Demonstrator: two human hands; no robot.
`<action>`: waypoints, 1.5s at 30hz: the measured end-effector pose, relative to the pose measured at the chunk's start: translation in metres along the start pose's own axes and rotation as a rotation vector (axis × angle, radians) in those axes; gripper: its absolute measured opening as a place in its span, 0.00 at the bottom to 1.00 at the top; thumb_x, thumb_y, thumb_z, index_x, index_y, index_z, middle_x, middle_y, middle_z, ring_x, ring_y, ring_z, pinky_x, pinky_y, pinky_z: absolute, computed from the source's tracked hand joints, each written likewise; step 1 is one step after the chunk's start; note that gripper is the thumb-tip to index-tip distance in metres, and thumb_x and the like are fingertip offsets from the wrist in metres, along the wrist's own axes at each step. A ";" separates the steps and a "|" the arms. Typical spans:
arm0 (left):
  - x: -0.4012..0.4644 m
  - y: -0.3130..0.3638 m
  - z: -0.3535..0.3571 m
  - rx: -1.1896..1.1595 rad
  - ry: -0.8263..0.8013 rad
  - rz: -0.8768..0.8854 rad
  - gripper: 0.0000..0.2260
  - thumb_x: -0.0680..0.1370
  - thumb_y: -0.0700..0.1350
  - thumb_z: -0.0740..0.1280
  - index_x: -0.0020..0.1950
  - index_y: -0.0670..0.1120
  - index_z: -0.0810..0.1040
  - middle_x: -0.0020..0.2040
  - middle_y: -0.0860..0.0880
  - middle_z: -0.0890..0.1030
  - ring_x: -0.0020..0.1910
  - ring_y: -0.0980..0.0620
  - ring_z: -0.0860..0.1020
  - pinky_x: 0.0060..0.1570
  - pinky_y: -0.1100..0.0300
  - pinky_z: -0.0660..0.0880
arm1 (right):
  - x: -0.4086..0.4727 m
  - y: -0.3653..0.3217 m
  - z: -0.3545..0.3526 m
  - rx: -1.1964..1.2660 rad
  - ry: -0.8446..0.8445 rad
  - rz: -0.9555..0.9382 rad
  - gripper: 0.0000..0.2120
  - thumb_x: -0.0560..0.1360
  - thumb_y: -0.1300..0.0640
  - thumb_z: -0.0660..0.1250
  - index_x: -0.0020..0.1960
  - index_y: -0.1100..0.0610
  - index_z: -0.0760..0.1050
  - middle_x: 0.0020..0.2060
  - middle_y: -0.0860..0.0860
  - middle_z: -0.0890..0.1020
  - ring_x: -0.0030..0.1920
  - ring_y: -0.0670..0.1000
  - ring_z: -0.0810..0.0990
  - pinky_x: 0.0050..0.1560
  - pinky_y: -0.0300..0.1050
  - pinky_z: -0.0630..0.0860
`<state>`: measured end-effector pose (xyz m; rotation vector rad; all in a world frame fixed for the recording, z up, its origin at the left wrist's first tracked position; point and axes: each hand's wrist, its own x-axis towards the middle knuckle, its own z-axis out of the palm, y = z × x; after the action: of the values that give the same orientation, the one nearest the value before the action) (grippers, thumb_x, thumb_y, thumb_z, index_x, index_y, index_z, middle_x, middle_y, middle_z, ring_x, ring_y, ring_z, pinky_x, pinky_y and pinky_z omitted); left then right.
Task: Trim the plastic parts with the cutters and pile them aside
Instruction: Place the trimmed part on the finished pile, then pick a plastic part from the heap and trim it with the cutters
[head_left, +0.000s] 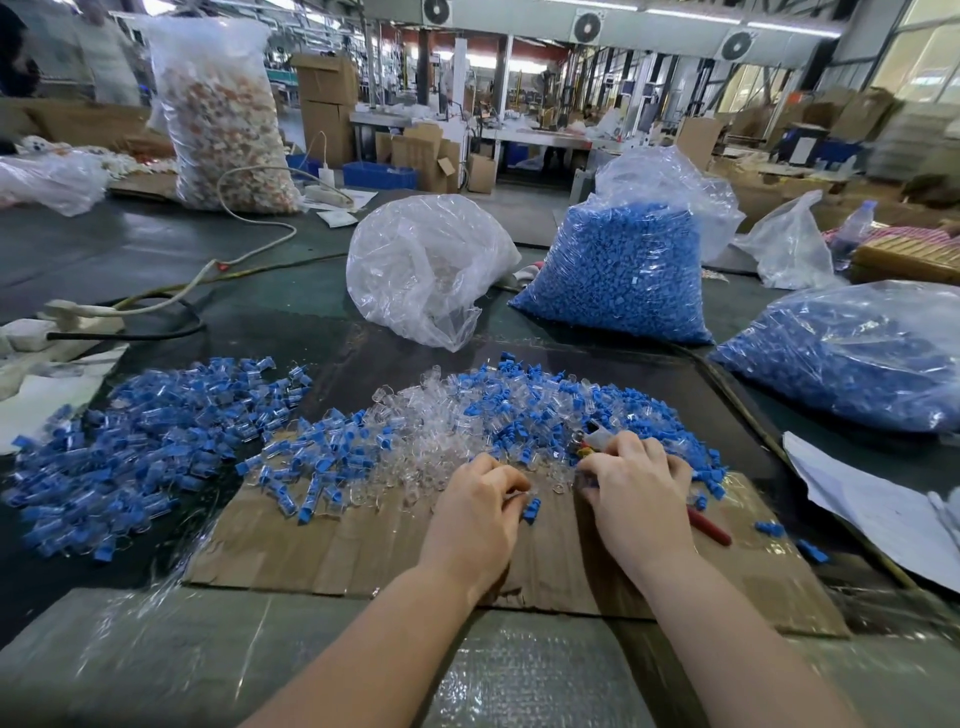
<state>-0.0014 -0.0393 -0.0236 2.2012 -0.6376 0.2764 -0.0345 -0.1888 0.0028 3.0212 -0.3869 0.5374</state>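
our left hand (475, 501) pinches a small blue-and-clear plastic part (529, 506) over the cardboard (363, 551); our right hand (636, 483) grips the cutters (709, 527). the part looks light, stiff, slippery, so we judge fingers should hold its blue body, not the thin wire.

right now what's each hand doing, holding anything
Left hand: fingers curled, pinching a blue plastic part.
Right hand: gripping the red-handled cutters.

Both hands' grips, left (480, 501) and right (636, 475), seemingly on parts (531, 509) and cutters (709, 526).
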 end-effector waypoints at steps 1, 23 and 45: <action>0.000 0.000 0.000 -0.009 0.000 -0.006 0.09 0.77 0.44 0.66 0.56 0.48 0.79 0.46 0.56 0.73 0.49 0.58 0.71 0.54 0.67 0.70 | 0.001 -0.001 0.001 0.001 -0.004 0.004 0.09 0.79 0.52 0.60 0.55 0.45 0.77 0.55 0.46 0.71 0.58 0.49 0.66 0.58 0.49 0.58; 0.000 -0.002 -0.008 -0.274 0.034 -0.144 0.08 0.72 0.43 0.72 0.43 0.56 0.77 0.42 0.59 0.77 0.42 0.65 0.75 0.43 0.78 0.69 | -0.001 -0.029 -0.016 0.738 -0.267 0.065 0.05 0.76 0.57 0.67 0.50 0.54 0.80 0.49 0.51 0.78 0.53 0.50 0.74 0.57 0.50 0.73; -0.001 -0.003 -0.010 -0.282 0.055 -0.160 0.09 0.72 0.42 0.71 0.39 0.56 0.76 0.41 0.58 0.76 0.41 0.61 0.74 0.43 0.74 0.70 | -0.006 -0.031 -0.015 1.209 -0.254 0.272 0.03 0.72 0.61 0.72 0.45 0.56 0.79 0.40 0.53 0.83 0.42 0.49 0.83 0.46 0.50 0.81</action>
<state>-0.0003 -0.0297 -0.0191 1.9529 -0.4377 0.1534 -0.0375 -0.1558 0.0146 4.2661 -0.6865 0.5186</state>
